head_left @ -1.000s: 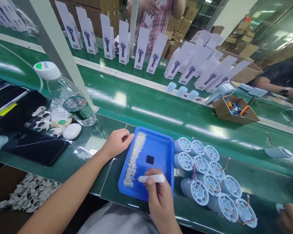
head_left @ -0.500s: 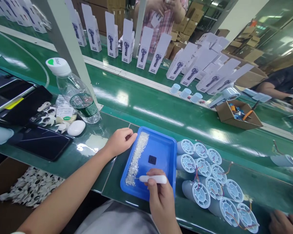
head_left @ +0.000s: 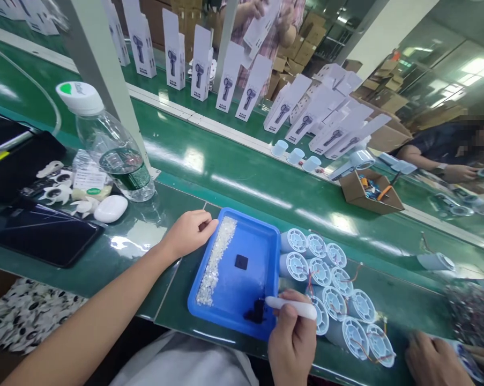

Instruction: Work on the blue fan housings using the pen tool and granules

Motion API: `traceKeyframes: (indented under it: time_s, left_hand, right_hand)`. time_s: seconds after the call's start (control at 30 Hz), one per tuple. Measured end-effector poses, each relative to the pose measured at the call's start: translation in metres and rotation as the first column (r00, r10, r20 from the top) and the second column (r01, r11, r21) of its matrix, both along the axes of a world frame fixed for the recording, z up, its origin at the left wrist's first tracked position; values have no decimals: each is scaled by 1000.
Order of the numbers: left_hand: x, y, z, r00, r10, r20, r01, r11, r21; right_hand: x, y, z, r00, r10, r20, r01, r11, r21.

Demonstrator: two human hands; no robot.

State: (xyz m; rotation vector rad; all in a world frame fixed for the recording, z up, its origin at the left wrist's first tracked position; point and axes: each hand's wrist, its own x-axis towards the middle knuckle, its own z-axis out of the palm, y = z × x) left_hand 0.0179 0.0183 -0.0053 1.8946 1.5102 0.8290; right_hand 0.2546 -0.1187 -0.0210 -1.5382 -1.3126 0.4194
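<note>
Head view: my hands at the blue tray (head_left: pixel 266 236) on the green counter (head_left: pixel 242 182).

My right hand (head_left: pixel 292 338) pinches a white pen (head_left: pixel 292 307) at the tray's near right corner; my left hand (head_left: pixel 190 231), loosely curled and holding nothing, touches its far left rim beside the clear beads (head_left: pixel 217 260).

Blue tray (head_left: pixel 261 236); white pen tool (head_left: pixel 292 307); black square (head_left: pixel 241 261); green belt (head_left: pixel 245 177); white boxes (head_left: pixel 201 64), dark-blue print; pale-blue cylinders (head_left: pixel 290 265).

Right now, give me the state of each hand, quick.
Left hand: curled, resting on the blue tray rim, holding nothing visible.
Right hand: closed on a white pen tool.
</note>
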Motion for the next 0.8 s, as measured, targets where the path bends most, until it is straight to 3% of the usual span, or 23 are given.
traceKeyframes:
  time_s: [0.47, 0.8]
  left_hand:
    - [0, 2, -4, 999, -14, -43, 15, 1000, 27]
    - [0, 1, -3, 999, -12, -41, 13, 1000, 18]
  right_hand:
    - [10, -6, -19, 1000, -10, -5, 10, 998, -63]
    - [14, -8, -19, 998, -30, -46, 28, 998, -52]
